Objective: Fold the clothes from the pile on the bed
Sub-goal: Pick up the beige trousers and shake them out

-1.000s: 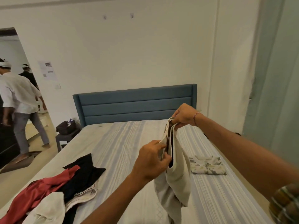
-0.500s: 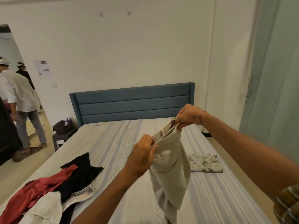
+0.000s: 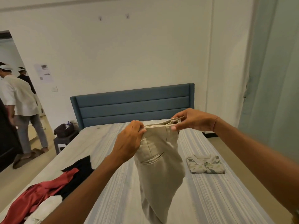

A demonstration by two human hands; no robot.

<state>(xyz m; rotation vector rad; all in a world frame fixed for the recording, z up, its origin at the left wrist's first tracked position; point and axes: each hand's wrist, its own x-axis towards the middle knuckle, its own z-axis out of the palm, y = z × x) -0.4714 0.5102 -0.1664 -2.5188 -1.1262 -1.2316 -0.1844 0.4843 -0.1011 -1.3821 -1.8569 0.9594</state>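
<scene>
In the head view, mid-frame, the left hand [image 3: 129,139] and right hand [image 3: 192,122] each pinch an end of the waistband of the soft, light beige cotton trousers [image 3: 159,160] hanging limp over the striped bed [image 3: 210,191] — likely best held there — with a folded patterned shirt [image 3: 205,164] right and the red, black and white clothes pile [image 3: 48,191] lower left, neither obstructing.

Soft, even indoor light, source unseen. Faint shadow under the trousers [image 3: 159,160] on the bed [image 3: 210,196]. Wide-angle bowing at edges; overall slightly soft, possibly compression blur.
</scene>
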